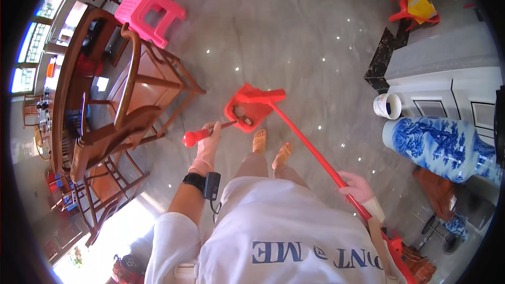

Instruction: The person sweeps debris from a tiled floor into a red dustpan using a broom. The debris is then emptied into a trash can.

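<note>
My left hand point(208, 144) grips the red handle point(196, 137) of a long-handled dustpan, whose dark shaft slants down to the right. The red dustpan point(256, 116) is low, just ahead of my sandalled feet point(259, 141), with some dark debris point(241, 115) in it. My right hand point(357, 186) is wrapped around the red stick point(309, 146) of a broom. Its red head point(261, 96) lies across the far part of the pan, hiding some of it. Whether the head touches the pan, I cannot tell.
Wooden armchairs point(138, 83) and a pink plastic stool point(152, 12) stand left, beside a wooden table point(65, 98). To the right are a white bucket point(388, 105), a large blue-and-white porcelain vase point(438, 146) and a red stool point(402, 8) holding a yellow-and-white bag.
</note>
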Demonstrator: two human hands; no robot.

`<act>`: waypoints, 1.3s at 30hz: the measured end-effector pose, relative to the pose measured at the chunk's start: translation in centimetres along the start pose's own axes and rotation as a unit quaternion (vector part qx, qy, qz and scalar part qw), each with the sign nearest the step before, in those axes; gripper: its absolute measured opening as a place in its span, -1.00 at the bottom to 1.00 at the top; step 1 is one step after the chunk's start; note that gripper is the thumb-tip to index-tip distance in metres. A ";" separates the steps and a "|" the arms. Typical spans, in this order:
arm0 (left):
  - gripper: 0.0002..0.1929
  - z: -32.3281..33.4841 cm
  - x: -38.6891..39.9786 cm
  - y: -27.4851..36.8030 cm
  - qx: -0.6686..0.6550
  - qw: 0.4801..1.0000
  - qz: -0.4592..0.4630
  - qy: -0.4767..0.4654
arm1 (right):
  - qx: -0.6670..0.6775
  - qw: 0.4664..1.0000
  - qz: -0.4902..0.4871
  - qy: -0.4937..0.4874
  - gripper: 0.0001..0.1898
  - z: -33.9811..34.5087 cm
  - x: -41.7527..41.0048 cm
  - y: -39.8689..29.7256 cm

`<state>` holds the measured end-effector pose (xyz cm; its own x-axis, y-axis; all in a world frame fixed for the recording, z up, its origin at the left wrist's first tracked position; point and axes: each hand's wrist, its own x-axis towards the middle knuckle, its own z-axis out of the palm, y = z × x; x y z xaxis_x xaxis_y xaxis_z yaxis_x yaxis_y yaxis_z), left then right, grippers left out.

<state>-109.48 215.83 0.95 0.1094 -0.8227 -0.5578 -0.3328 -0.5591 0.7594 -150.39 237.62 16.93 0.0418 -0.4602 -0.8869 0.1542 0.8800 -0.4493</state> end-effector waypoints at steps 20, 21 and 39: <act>-0.72 6.8 9.9 15.3 -0.141 0.987 -0.009 0.078 | 0.089 0.989 -0.014 0.118 -0.59 -17.9 10.3 -6.6; -0.72 7.1 10.0 16.5 -0.144 0.986 -0.003 0.085 | 0.087 0.990 -0.026 0.107 -0.60 -17.5 9.2 -9.1; -0.78 24.9 28.4 37.9 -0.168 0.977 0.041 0.122 | 0.233 0.957 -0.019 0.170 -0.64 -37.4 16.2 -38.3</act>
<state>-142.33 173.81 5.58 0.3295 -0.8431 -0.4249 -0.0272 -0.4583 0.8884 -192.51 200.89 15.76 -0.2849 -0.3563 -0.8899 0.5768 0.6777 -0.4560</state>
